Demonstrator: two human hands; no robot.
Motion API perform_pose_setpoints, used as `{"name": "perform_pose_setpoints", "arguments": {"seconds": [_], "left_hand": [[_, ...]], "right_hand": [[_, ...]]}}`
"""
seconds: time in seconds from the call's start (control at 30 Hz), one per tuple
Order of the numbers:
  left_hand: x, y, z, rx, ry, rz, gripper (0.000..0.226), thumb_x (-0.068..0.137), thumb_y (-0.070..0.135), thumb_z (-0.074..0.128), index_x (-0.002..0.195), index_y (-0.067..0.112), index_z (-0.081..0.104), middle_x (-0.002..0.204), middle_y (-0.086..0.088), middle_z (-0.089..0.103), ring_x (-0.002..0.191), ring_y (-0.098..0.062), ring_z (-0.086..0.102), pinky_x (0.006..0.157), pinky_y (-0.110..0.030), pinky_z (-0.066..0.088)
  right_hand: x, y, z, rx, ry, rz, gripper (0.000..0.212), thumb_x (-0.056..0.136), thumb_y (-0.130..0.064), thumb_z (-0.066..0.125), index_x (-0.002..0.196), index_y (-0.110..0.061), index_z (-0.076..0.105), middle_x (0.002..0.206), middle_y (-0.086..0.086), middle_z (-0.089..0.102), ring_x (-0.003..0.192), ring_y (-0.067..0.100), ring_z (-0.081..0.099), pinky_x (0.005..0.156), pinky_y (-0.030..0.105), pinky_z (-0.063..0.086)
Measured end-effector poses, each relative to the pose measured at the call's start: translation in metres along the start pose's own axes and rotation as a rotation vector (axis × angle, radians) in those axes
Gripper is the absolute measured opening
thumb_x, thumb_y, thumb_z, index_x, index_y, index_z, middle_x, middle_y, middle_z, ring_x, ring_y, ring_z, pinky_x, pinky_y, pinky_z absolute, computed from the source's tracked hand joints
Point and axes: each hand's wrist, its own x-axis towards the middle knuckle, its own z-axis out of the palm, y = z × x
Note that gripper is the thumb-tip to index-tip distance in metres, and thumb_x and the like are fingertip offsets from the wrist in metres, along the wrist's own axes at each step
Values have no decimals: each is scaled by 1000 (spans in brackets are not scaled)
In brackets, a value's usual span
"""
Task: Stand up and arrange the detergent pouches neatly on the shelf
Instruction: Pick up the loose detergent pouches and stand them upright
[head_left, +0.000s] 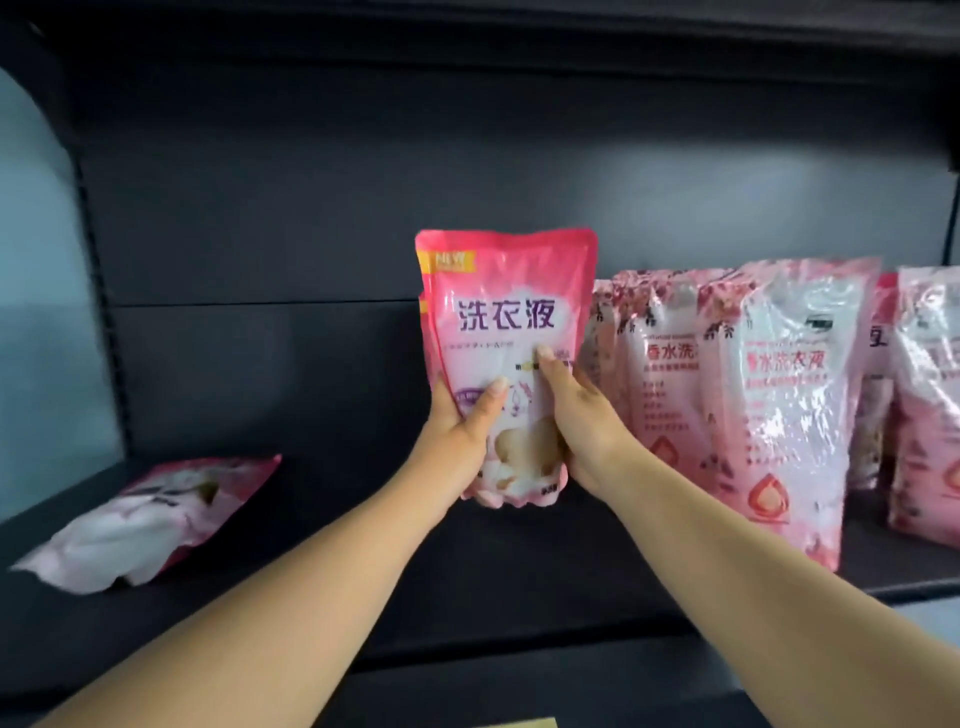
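A pink detergent pouch (506, 312) stands upright at the middle of the dark shelf (311, 597), with a second pouch edge showing just behind its left side. My left hand (462, 421) grips its lower left, thumb across the front. My right hand (576, 415) holds its lower right, thumb on the front. To the right stand several upright pink pouches (779, 389) in a row. One more pouch (140, 519) lies flat at the shelf's left end.
The shelf's dark back panel (363, 182) rises behind the pouches, and another shelf board (467, 31) hangs overhead. A pale wall (41, 312) shows past the left upright. Bare shelf lies between the flat pouch and the held one.
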Motion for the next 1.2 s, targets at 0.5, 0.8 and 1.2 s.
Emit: {"name": "perform_pose_setpoints", "arguments": {"seconds": [0.5,0.8,1.2], "left_hand": [[45,-55,-4,-41,-5,-97,67,66,55,54,128,38,37,108,19,63,94,4,63,85,-18,51],[54,-57,-9,181,109,-122,82,59,77,52,130,38,42,127,8,46,117,-7,46,102,-35,39],[46,-54,-14,-71,112,-104,46,66,56,51,109,40,45,102,13,65,90,-2,65,80,-26,52]], "right_hand": [[45,43,0,-38,29,-71,33,95,-41,39,126,-30,42,84,-29,44,61,-23,44,51,-9,32],[52,50,4,-41,45,-81,18,89,-50,45,100,-38,55,97,-21,59,88,-8,55,67,8,38],[48,49,8,9,-84,-18,10,92,-40,45,87,-36,52,77,-25,57,57,-21,55,51,-3,39]]}}
